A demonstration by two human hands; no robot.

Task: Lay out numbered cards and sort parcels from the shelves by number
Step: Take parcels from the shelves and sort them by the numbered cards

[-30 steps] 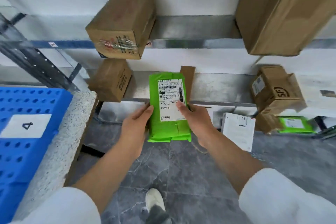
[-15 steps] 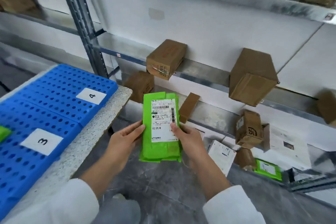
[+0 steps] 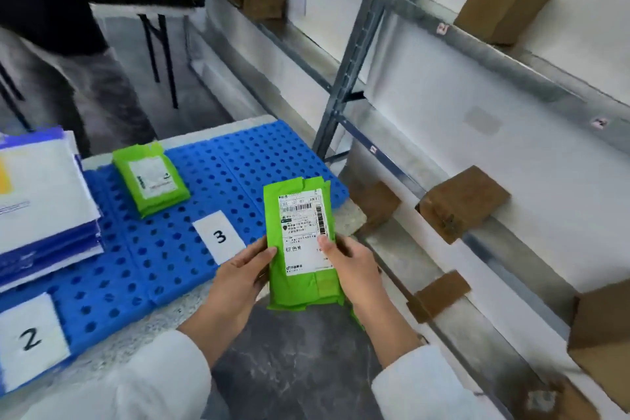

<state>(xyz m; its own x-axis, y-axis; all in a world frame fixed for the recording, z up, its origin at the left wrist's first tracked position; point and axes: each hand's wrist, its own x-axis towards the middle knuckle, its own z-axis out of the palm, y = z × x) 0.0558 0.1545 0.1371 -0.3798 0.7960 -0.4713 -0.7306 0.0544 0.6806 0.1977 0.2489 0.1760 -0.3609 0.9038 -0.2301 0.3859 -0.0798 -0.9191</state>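
Observation:
I hold a green parcel (image 3: 301, 249) with a white shipping label upright in front of me, just off the table's right edge. My left hand (image 3: 240, 278) grips its left side and my right hand (image 3: 354, 269) grips its right side, thumb on the label. On the blue perforated mat (image 3: 163, 249) lie white cards marked 3 (image 3: 220, 237) and 2 (image 3: 29, 339). A second green parcel (image 3: 151, 179) lies on the mat behind card 3. Blue-and-white flat parcels (image 3: 41, 201) are stacked behind card 2.
Metal shelves (image 3: 477, 242) run along the right with several brown cardboard boxes (image 3: 460, 203), one at the top (image 3: 503, 3). A grey shelf upright (image 3: 351, 54) stands beside the table's far corner. Another person in dark clothes (image 3: 51, 27) stands at the far left.
My view has swung left from the shelves toward the table, bringing cards 3 and 2 and the second green parcel into sight. Both hands still hold the green parcel, carried toward the mat.

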